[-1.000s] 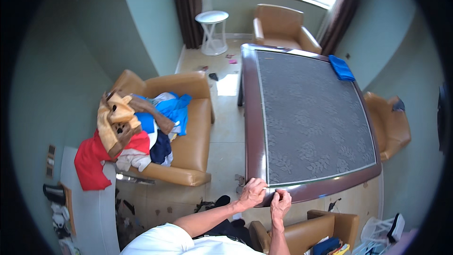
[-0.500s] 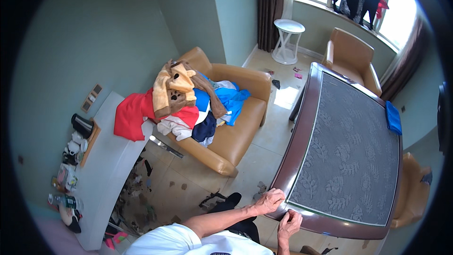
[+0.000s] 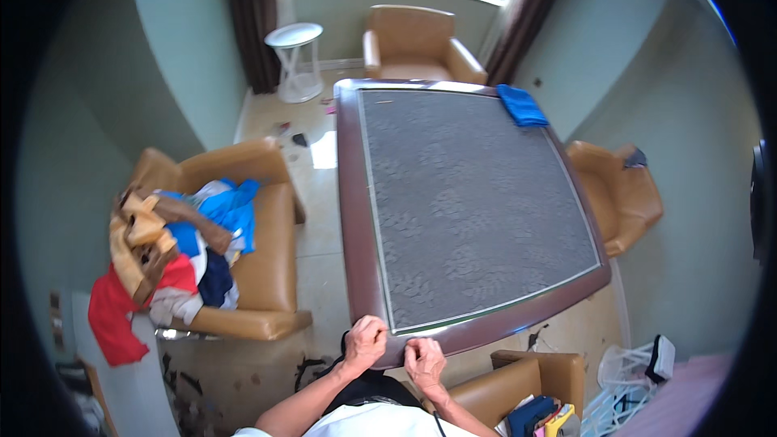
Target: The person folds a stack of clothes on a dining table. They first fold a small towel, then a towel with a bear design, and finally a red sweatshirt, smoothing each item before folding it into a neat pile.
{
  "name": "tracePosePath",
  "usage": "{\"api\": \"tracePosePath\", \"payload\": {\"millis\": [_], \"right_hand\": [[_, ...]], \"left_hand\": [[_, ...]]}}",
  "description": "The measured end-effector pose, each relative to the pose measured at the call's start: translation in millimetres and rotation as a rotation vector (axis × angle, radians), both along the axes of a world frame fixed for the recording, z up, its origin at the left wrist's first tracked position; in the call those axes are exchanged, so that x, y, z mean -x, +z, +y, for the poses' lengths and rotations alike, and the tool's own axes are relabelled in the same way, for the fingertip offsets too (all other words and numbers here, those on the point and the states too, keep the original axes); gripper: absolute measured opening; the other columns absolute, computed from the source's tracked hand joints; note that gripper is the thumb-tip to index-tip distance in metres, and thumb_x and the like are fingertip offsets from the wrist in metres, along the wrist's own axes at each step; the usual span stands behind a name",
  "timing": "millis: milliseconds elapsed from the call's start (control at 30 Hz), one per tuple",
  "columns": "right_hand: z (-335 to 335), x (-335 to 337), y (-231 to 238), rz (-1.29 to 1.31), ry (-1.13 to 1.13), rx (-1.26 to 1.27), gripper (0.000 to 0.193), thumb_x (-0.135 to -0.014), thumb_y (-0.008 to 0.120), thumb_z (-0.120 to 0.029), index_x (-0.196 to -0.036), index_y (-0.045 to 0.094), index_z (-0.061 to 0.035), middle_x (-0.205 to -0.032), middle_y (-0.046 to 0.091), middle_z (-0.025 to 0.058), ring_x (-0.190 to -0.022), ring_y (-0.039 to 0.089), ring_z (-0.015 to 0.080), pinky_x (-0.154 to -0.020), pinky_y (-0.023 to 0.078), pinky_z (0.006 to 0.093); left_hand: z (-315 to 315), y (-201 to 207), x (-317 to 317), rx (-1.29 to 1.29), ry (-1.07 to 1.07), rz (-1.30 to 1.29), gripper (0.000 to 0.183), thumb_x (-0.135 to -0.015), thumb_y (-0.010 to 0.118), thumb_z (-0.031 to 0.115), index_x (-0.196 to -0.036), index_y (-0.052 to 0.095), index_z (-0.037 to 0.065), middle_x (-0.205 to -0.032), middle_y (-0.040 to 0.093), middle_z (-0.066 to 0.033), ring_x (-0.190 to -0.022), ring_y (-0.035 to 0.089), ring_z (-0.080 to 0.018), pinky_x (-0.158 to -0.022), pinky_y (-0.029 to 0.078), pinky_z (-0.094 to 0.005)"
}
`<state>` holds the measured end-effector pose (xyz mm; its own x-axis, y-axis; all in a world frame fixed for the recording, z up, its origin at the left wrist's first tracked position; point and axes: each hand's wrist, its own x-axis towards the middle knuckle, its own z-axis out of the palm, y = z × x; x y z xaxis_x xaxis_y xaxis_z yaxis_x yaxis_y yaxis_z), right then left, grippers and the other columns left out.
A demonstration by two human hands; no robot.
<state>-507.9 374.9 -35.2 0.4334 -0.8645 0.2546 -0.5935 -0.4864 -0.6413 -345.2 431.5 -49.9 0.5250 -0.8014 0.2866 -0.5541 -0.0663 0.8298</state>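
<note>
At the near left corner of the table [image 3: 358, 218] are both my hands. My left hand [image 3: 366, 343] is closed, fingers curled together at the dark red-brown wooden rim. Just to its right, my right hand [image 3: 425, 362] is also closed, fingertips pressed together over the near rim. Whether anything thin sits between the fingers of either hand is hidden. Beyond them, a grey leaf-patterned surface [image 3: 477, 202] with a pale border fills the middle of the table. A folded blue cloth [image 3: 522, 105] rests on its far right corner.
Clothes [image 3: 231, 214] are piled on a tan armchair [image 3: 271, 259] at left. More tan armchairs stand at the far side [image 3: 413, 36], right [image 3: 603, 194] and near right [image 3: 506, 388]. A white side table [image 3: 295, 36] is by the curtain. Litter [image 3: 299, 139] lies on the floor.
My view has swung to the right, so the table now sits near the middle and the near-right armchair shows more. My hands stay at the same table corner, still closed.
</note>
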Motion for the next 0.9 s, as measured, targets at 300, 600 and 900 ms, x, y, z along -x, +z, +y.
{"api": "tracePosePath", "payload": {"millis": [300,600,900], "right_hand": [[5,-2,1,0.045,-0.123,-0.047,0.006,-0.083,0.072,-0.01,-0.086,0.067,-0.0092,-0.073,0.066,0.0068,-0.068,0.066,0.0259,-0.063,0.053,0.0394],[-13,-19,15,-0.08,0.043,-0.316,0.007,-0.087,0.07,-0.007,-0.09,0.068,-0.0013,-0.08,0.067,0.0123,-0.071,0.067,0.0221,-0.069,0.054,0.0355],[-45,-63,11,-0.094,0.429,-0.336,0.006,-0.088,0.07,-0.006,-0.091,0.068,-0.0003,-0.077,0.065,0.0112,-0.066,0.064,0.0215,-0.065,0.052,0.0329]], "left_hand": [[-3,5,-15,-0.06,-0.049,0.114,0.013,-0.08,0.07,-0.001,-0.086,0.063,0.008,-0.088,0.066,-0.0073,-0.075,0.068,-0.0301,-0.063,0.055,-0.0394],[-1,-15,-22,-0.041,0.053,0.438,0.005,-0.09,0.066,-0.001,-0.087,0.065,0.004,-0.086,0.066,-0.0086,-0.067,0.068,-0.0201,-0.06,0.053,-0.0328],[69,-70,-85,0.209,0.71,0.724,0.005,-0.095,0.066,0.005,-0.098,0.071,0.004,-0.08,0.068,0.0001,-0.069,0.063,-0.0077,-0.061,0.052,-0.0245]]}}
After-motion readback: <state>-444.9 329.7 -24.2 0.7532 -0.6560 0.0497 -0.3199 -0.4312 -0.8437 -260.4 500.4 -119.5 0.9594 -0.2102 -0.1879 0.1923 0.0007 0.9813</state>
